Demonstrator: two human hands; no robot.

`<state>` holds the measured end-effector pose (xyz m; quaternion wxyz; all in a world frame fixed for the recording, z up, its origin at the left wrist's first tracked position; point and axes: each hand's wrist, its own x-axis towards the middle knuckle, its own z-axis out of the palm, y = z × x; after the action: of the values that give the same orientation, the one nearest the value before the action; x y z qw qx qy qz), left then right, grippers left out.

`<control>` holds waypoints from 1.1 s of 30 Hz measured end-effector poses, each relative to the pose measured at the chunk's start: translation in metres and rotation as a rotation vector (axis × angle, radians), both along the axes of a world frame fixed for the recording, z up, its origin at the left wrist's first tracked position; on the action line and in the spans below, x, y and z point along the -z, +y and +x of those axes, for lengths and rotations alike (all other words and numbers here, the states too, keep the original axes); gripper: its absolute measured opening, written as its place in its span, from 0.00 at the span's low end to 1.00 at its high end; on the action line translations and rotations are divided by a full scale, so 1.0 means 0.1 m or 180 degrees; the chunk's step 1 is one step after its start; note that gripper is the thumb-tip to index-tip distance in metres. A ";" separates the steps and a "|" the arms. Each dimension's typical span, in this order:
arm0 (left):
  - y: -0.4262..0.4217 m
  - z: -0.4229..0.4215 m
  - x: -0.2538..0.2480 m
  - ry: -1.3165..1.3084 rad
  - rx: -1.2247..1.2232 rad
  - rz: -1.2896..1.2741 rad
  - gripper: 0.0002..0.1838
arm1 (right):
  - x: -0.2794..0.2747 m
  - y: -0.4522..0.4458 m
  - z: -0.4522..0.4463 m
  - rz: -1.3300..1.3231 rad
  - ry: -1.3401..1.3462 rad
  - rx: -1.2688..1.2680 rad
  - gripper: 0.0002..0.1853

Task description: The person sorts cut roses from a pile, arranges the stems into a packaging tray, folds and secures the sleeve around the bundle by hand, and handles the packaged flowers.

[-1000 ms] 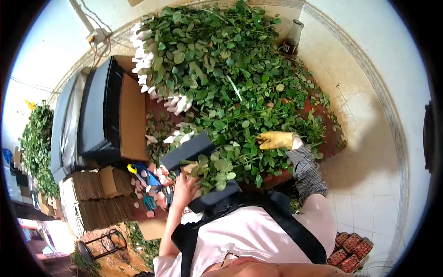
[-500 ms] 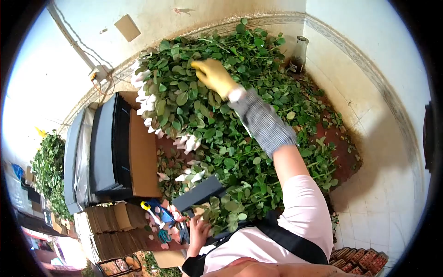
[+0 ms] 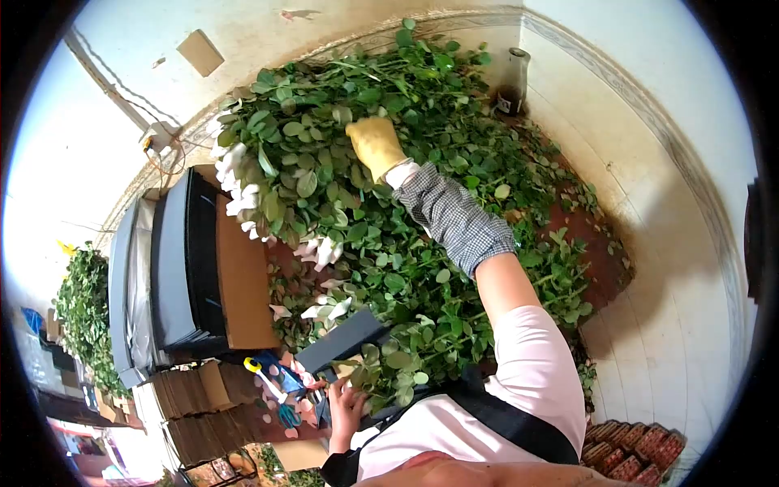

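My right hand [image 3: 376, 148], in a yellow glove with a checked sleeve, reaches into the large pile of leafy stems [image 3: 414, 195]. Its fingers are curled among leaves near the upper left of the pile, closed on leafy stems. White-wrapped flower heads [image 3: 243, 195] line the pile's left edge. My bare left hand [image 3: 346, 403] is low in the view, beside a small bunch of leafy stems [image 3: 389, 369] and a dark grey sheet [image 3: 341, 339]. Its fingers are bent against the bunch's near end; what they hold is partly hidden.
Stacked dark panels [image 3: 174, 260] and a brown cardboard sheet [image 3: 243, 280] stand at the left, above folded cardboard [image 3: 195, 398]. Teal-handled scissors [image 3: 288, 416] and a yellow-and-white tool [image 3: 265, 378] lie among petals. A glass vase [image 3: 513, 81] stands at the back.
My right hand has moved from the lower right of the pile to its upper left, and its fingers have closed. My left hand stays beside the small bunch.
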<state>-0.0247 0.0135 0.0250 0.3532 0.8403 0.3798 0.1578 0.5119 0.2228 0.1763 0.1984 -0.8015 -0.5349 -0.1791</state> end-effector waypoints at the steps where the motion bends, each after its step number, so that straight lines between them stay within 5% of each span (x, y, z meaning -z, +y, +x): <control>1: 0.00 -0.01 0.04 -0.0002 -0.0041 -0.0074 0.13 | 0.32 0.00 0.06 -0.0421 0.0366 -0.0174 0.10; 3: 0.01 -0.03 0.04 0.0082 0.0023 -0.0010 0.12 | 0.55 -0.25 0.01 -0.1043 0.0812 -0.0643 0.14; 8: -0.03 -0.02 0.02 0.0073 0.0027 0.0137 0.12 | 0.20 -0.24 -0.14 0.1362 0.0517 -0.1103 0.18; 11: 0.01 -0.01 0.03 0.0059 -0.0038 0.0009 0.12 | -0.33 0.01 -0.14 0.2073 -0.0215 -0.1363 0.21; 15: -0.01 -0.01 0.02 0.0028 -0.0140 -0.0281 0.13 | -0.76 0.50 0.13 0.1181 -0.0564 -0.0921 0.17; 19: 0.00 0.01 -0.03 0.0112 -0.0155 -0.0245 0.13 | -0.41 0.90 0.37 -0.0082 0.0384 -0.0164 0.17; 21: 0.00 0.01 -0.07 0.0342 0.0230 0.0481 0.12 | -0.37 0.78 0.27 0.0303 -0.0115 -0.0086 0.12; 25: -0.03 0.05 -0.05 -0.0008 -0.0161 -0.0130 0.11 | -0.29 0.39 -0.01 0.0315 -0.0510 0.0116 0.08; 28: -0.04 0.05 -0.08 0.0003 -0.0084 0.0144 0.12 | -0.07 0.30 0.00 0.1139 -0.1131 -0.0213 0.06; 31: -0.03 0.05 -0.09 0.0054 0.0044 0.0334 0.12 | -0.34 0.33 0.02 0.0470 -0.0791 -0.0153 0.04; 33: -0.03 0.05 -0.09 0.0050 0.0057 0.0419 0.13 | -0.60 0.27 0.06 0.1145 -0.1154 -0.0421 0.06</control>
<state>-0.0199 0.0107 0.0340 0.2956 0.8663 0.3639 0.1726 0.5181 0.2501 0.2366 0.2499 -0.6715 -0.5725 -0.3986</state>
